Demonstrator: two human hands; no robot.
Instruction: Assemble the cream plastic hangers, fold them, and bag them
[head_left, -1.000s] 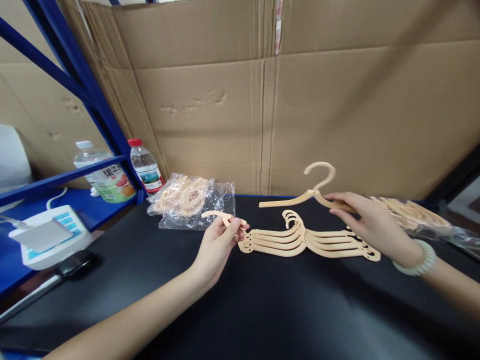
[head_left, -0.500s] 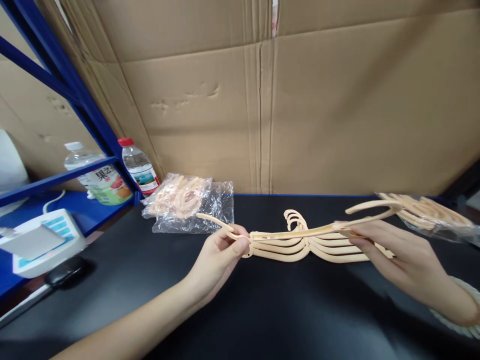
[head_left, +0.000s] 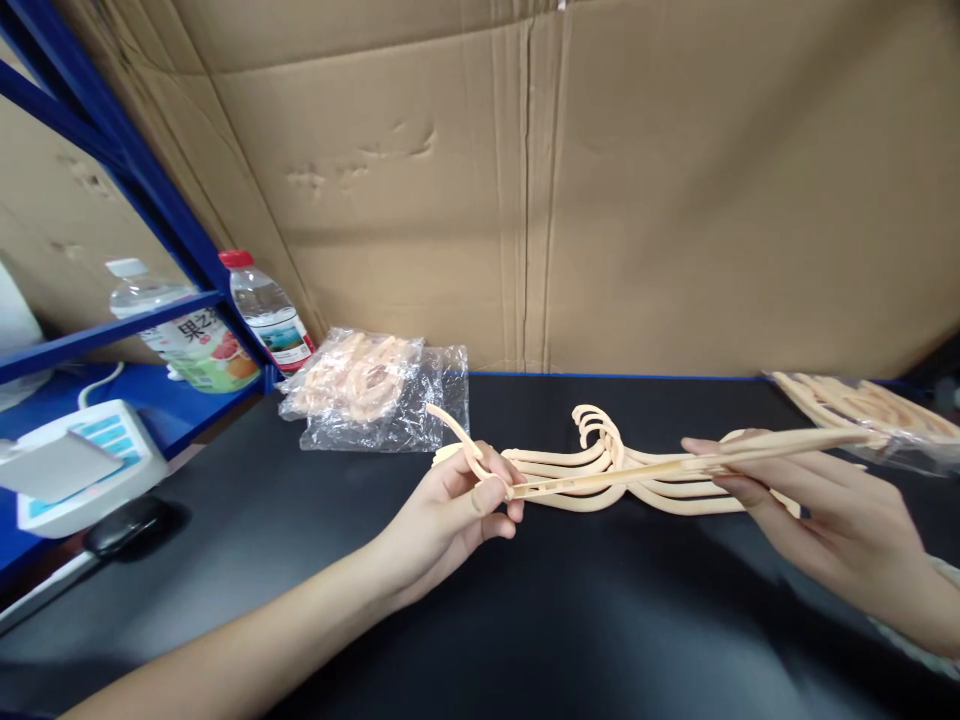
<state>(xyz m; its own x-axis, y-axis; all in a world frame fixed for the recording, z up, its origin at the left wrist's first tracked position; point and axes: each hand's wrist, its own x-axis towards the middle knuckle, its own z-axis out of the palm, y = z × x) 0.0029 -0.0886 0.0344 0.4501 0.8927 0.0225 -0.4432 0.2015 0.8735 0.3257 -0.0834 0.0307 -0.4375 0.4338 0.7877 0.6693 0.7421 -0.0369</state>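
My left hand pinches a small curved beige plastic piece against the left end of a beige plastic hanger. My right hand grips that same hanger further right and holds it edge-on, nearly level, just above the black table. Under the held hanger lies a flat stack of several matching hangers with their hooks pointing away from me. The held hanger's hook is hidden behind my right hand and its far end.
A clear bag of curved beige pieces lies at the back left. Another bag of hanger parts sits at the far right. Two bottles stand by the blue shelf frame. A white power strip lies left; cardboard backs the table.
My right hand brought the hanger from upright at the back down to an edge-on, level pose. Its left end now meets the curved piece in my left hand.
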